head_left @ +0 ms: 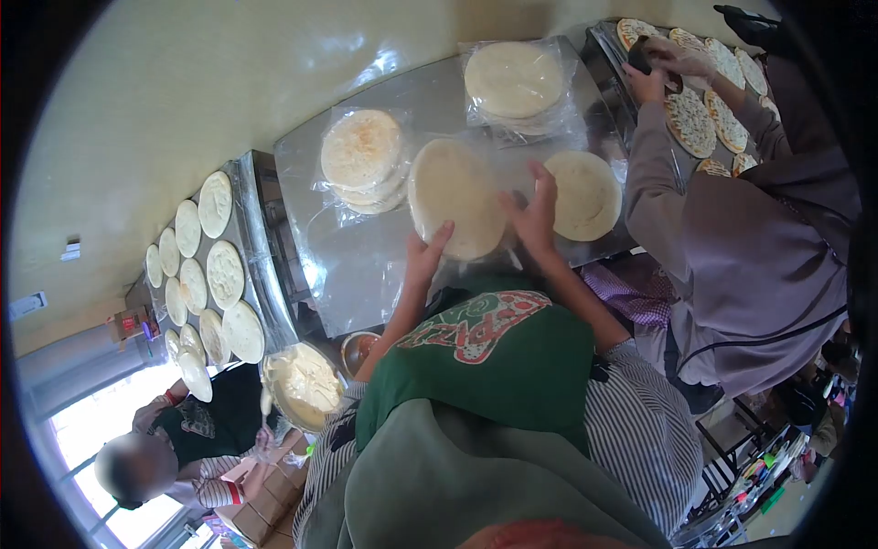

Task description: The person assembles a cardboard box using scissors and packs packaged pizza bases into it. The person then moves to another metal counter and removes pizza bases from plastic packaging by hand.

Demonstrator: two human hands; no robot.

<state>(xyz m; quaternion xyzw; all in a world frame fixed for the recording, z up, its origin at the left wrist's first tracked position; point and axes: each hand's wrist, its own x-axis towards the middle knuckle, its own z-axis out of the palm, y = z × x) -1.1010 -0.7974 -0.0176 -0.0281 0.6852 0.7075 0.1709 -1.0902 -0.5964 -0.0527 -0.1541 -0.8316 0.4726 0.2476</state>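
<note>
A pale, round pizza base (455,197) is held up over the metal table, tilted towards me. My left hand (426,261) grips its lower left edge, with the thumb on the near face. At its right side, my right hand (535,215) has its fingers spread and slightly blurred; whether it touches the rim I cannot tell. Another pizza base (583,196) lies flat to the right. Stacked bases in clear plastic (361,151) are at the left, and a second bagged stack (514,80) sits at the back.
Several pale bases (224,274) cover a left-hand table, where a co-worker (206,430) stands by a bowl of creamy spread (304,384). At right, another person (759,247) works over topped pizzas (690,123). The metal table (357,265) has plastic sheeting on it.
</note>
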